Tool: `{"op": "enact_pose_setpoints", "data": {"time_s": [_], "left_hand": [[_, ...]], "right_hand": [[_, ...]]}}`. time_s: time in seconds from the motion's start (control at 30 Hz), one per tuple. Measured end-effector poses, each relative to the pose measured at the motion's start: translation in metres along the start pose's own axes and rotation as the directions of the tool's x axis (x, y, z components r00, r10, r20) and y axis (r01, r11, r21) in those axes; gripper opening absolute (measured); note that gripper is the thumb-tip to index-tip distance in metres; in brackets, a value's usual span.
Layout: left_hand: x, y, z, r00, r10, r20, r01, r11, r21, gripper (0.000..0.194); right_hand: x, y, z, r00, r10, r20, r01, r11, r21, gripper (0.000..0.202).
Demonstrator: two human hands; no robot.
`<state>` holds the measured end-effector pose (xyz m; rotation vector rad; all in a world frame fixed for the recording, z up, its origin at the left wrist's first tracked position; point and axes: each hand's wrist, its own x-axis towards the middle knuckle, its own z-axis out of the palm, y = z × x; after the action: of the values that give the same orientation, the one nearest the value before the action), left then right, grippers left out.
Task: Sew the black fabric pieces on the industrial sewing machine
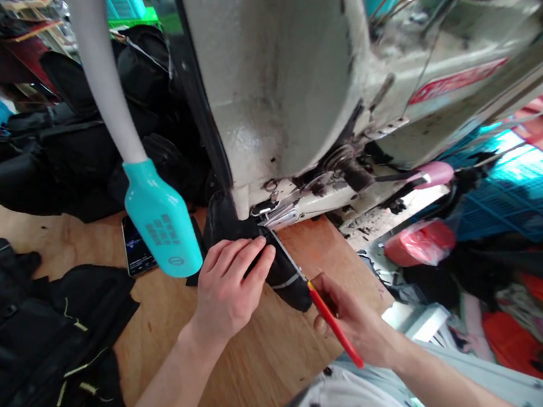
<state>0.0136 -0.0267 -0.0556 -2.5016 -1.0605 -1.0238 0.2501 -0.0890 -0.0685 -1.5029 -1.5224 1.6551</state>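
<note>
My left hand (230, 290) lies on a black fabric piece (284, 272) under the sewing machine's head, fingers stretched out and pressing on it. A pale stripe crosses this piece. My right hand (345, 314) is closed around long-nose pliers (333, 323) with red handles. Their thin metal jaws point up and left over the fabric, with the tip close to the presser foot (280, 215). The fabric under the foot is partly hidden by the machine and my left fingers. The sewing machine (278, 74) is cream-coloured and stained.
A turquoise lamp head (162, 219) on a white neck hangs left of my left hand. Behind it a phone (136, 246) lies on the wooden table (172, 359). Black fabric pieces (25, 319) are heaped at left. A blue basket (500, 212) stands at right.
</note>
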Motion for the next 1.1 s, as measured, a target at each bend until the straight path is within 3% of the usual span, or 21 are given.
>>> {"op": "enact_pose_setpoints", "data": {"time_s": [0.13,0.27,0.37,0.43,0.53,0.63,0.73,0.87,1.1], "left_hand": [[-0.003,-0.001,0.001,1.0,-0.002,0.008,0.002,1.0,-0.002,0.03],[-0.007,-0.002,0.001,1.0,-0.001,0.006,0.001,1.0,0.02,0.032],[-0.008,-0.003,0.001,1.0,0.009,0.006,-0.01,0.998,0.067,0.035],[-0.007,-0.003,0.0,1.0,0.015,0.007,-0.015,0.997,0.077,0.034],[-0.004,-0.005,-0.003,0.999,0.032,-0.008,-0.032,0.998,0.053,0.03],[-0.002,-0.007,-0.008,0.999,0.052,0.005,-0.052,0.998,0.031,0.03],[-0.002,-0.009,-0.011,0.997,0.057,0.049,-0.058,0.998,0.021,0.03],[-0.001,-0.009,-0.011,0.995,0.07,0.069,-0.071,0.997,0.011,0.031],[0.002,-0.011,-0.014,0.992,0.085,0.096,-0.088,0.996,0.023,0.032]], "right_hand": [[-0.002,0.017,0.0,0.999,0.026,-0.044,-0.028,0.999,-0.042,0.046],[-0.006,0.032,-0.018,0.989,0.034,-0.144,-0.071,0.963,-0.259,0.042],[-0.001,0.029,-0.034,0.975,0.013,-0.22,-0.119,0.872,-0.475,0.03],[0.006,0.017,-0.038,0.956,-0.096,-0.276,-0.057,0.865,-0.499,0.031],[0.022,-0.013,-0.029,0.927,-0.217,-0.305,0.121,0.945,-0.303,0.035],[0.04,-0.039,-0.012,0.974,-0.18,-0.136,0.191,0.979,0.075,0.044],[0.054,-0.051,0.001,0.985,-0.166,0.037,0.145,0.935,0.323,0.043],[0.059,-0.05,0.006,0.985,-0.152,0.086,0.105,0.91,0.401,0.036],[0.059,-0.047,0.009,0.978,-0.207,0.023,0.182,0.903,0.39,0.024]]}}
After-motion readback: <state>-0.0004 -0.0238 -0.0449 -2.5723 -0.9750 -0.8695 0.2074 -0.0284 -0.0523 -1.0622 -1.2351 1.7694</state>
